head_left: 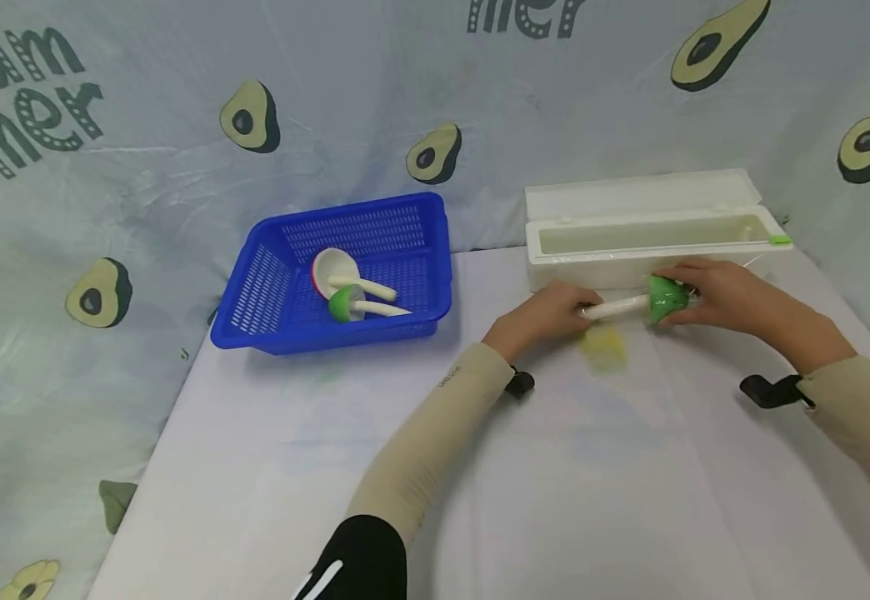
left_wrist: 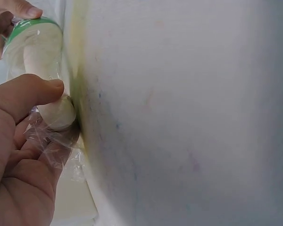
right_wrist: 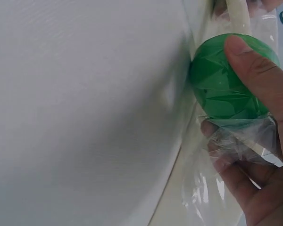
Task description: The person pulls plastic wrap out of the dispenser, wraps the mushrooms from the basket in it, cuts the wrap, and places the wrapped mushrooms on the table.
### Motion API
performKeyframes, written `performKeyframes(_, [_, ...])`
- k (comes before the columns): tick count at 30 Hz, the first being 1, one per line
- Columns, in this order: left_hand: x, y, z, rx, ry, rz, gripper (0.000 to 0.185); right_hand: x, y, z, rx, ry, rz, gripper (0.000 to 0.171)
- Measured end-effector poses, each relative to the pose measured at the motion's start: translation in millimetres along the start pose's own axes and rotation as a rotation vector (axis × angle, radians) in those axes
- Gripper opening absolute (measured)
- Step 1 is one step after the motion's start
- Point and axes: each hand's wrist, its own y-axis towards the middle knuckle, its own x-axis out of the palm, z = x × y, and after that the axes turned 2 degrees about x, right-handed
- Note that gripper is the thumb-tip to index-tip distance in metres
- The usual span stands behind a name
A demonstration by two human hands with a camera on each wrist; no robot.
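Observation:
A green-and-white ladle [head_left: 664, 298] in a clear plastic bag lies level in front of the white foam box [head_left: 592, 273], bowl to the right. My left hand [head_left: 540, 318] pinches the end of its pale handle [left_wrist: 41, 61] through the plastic, thumb on one side and fingers beneath. At the other end my right hand [head_left: 735, 302] holds the green bowl [right_wrist: 219, 94], its thumb pressed on the outside. Loose plastic film [right_wrist: 245, 139] bunches against the right fingers.
To the left stands a blue basket [head_left: 330, 337] containing a red-rimmed ladle [head_left: 330, 265] and a green ladle [head_left: 341, 303]. The foam box has its lid [head_left: 637, 193] raised at the back. A yellow patch [head_left: 603, 348] marks the white table cover.

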Motion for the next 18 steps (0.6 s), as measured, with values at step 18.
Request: performKeyframes(18, [-3.7, -0.7, 7.6, -0.010, 0.051, 0.005, 0.047, -1.2, -3.6, 1.6, 0.056, 0.148, -0.060, 0.073])
